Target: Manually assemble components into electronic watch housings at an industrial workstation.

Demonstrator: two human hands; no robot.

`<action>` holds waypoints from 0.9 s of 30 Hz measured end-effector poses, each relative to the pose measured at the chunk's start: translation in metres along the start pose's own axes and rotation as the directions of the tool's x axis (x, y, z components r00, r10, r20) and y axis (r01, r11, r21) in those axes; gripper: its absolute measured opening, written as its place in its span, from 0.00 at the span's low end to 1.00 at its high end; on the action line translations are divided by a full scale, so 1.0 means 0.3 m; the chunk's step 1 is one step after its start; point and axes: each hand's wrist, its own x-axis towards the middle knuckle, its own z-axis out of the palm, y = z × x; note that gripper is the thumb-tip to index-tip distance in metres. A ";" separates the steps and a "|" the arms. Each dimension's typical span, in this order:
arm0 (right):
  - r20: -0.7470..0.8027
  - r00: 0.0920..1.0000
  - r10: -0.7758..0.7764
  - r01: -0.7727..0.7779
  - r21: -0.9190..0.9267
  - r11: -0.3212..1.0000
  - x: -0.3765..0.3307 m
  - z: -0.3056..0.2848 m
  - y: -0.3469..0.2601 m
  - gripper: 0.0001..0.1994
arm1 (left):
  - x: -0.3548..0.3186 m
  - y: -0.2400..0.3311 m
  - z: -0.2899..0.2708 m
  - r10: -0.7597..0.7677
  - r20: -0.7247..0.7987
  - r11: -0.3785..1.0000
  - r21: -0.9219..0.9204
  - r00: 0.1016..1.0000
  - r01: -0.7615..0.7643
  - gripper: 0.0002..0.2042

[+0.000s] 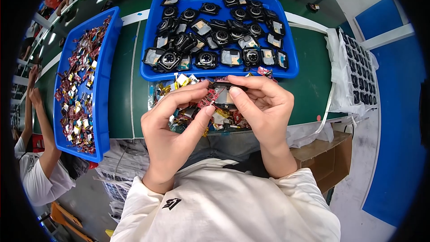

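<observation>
Both hands meet over the near edge of the table. My left hand [172, 123] pinches a small red circuit board [208, 100] between thumb and fingers. In my right hand [269, 107] is a black watch case [227, 84], gripped by its edge between thumb and forefinger. The board lies right against the case; whether the two are joined cannot be made out. Below the hands spreads a pile of small electronic parts [222, 120], red, yellow and silver, partly covered by my fingers. Just beyond stands a blue tray [219, 72] with many black watch cases in it.
To the left, a long blue bin [102, 121] holds loose red, white and yellow parts. At the right are a white-wrapped tray of black pieces [358, 69] and, lower, a cardboard box [329, 159]. A co-worker's arm [45, 125] reaches in at far left.
</observation>
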 end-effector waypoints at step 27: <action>0.054 0.981 -0.184 0.189 -0.108 0.976 -0.011 -0.020 0.019 0.07 | -0.027 -0.002 -0.002 -0.259 0.173 0.909 -0.288 0.950 0.300 0.04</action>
